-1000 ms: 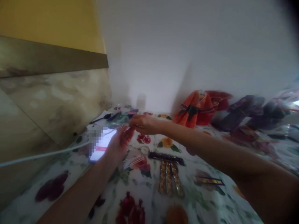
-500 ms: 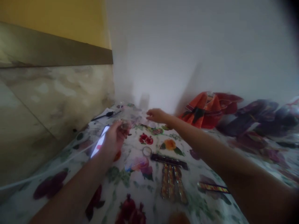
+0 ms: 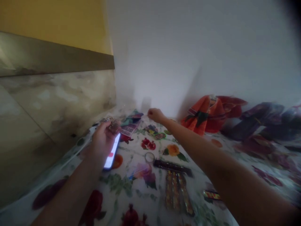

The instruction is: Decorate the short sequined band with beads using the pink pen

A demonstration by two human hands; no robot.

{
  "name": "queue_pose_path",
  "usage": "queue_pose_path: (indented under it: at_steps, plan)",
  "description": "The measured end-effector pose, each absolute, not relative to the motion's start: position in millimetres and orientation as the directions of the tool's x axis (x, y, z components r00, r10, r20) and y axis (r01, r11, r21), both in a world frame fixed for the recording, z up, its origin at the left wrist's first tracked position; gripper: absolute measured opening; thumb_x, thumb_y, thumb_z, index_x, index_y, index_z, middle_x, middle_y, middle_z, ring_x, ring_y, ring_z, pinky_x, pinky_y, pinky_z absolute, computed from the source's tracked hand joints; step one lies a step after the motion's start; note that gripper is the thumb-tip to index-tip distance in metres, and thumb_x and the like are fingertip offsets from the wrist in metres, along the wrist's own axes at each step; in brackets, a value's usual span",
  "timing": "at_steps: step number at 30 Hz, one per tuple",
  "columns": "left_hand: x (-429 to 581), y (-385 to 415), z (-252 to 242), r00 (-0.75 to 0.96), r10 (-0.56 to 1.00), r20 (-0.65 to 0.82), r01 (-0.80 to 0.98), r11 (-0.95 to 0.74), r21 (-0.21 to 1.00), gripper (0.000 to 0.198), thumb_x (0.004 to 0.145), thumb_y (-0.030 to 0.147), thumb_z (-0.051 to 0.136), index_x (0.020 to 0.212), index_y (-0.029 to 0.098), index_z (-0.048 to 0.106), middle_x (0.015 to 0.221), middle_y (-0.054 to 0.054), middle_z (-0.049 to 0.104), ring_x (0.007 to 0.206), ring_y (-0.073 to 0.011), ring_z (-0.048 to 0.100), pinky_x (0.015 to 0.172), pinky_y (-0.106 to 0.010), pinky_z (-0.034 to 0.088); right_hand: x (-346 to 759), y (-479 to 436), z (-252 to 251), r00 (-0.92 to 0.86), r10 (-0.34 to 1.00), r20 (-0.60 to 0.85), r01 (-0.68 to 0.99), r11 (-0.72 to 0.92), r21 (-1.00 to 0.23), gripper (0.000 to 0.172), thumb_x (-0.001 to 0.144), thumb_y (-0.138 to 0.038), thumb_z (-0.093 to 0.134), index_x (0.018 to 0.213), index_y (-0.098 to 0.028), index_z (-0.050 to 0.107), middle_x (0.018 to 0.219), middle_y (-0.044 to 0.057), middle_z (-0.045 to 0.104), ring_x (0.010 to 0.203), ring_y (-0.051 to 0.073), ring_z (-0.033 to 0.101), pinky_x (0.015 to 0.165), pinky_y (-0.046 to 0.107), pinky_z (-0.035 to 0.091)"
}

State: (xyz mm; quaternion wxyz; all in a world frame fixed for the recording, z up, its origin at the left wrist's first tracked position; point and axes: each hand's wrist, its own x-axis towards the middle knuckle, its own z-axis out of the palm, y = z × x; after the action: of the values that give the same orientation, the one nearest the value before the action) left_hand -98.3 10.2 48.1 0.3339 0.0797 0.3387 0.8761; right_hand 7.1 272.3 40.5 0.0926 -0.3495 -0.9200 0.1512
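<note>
The glittery piece (image 3: 113,124) is gripped in the fingertips of the left hand (image 3: 101,135), held up at the upper right of that hand; the right hand (image 3: 155,115) is curled closed near the wall, and blur hides whether anything is pinched in it. The phone (image 3: 113,153), just beside the left hand, has a lit screen with a red patch, its print too blurred to read. A second ago both hands met; now they are well apart. Since half a second ago, the left hand sits farther left, uncovering more of the phone, and a teal-and-purple packet (image 3: 131,124) shows clearly between the hands. Below the right hand, on the fruit-printed cloth (image 3: 122,197), lie one round piece (image 3: 150,158), one dotted sheet (image 3: 138,172), one long dark strip (image 3: 172,167), three patterned strips (image 3: 174,190) side by side and one shorter strip (image 3: 211,195) by the right forearm. One orange garment (image 3: 199,117) lies right of the right hand.
</note>
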Motion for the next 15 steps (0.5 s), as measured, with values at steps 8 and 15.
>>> queue_pose_path:
  at_steps: [8,15]
  plan:
    - [-90.8,15.1,38.0,-0.753,0.655,-0.064,-0.501,-0.508,0.700,0.015,0.093,0.010,0.052,0.082,0.013,0.062,0.074,-0.002,0.067,0.066,-0.0123,0.065,0.059,-0.023,0.055,5.2,247.2,49.4,-0.718,0.696,0.003,0.434,0.452,-0.779,0.033,0.096,-0.033,0.059,0.125,-0.018,0.058,0.128,0.010,0.058,0.107,0.023,0.061,0.090,0.044,0.054]
    - [-87.3,19.0,25.1,-0.715,0.699,-0.009,-0.436,-0.436,0.787,0.023,0.095,0.031,0.061,0.110,0.013,0.062,0.102,-0.006,0.065,0.082,-0.0161,0.065,0.070,-0.032,0.057,9.3,188.6,51.3,-0.803,0.543,-0.247,0.262,-0.051,-0.964,0.051,0.099,-0.056,0.042,0.098,-0.010,0.063,0.096,0.013,0.069,0.084,0.020,0.068,0.075,0.039,0.059]
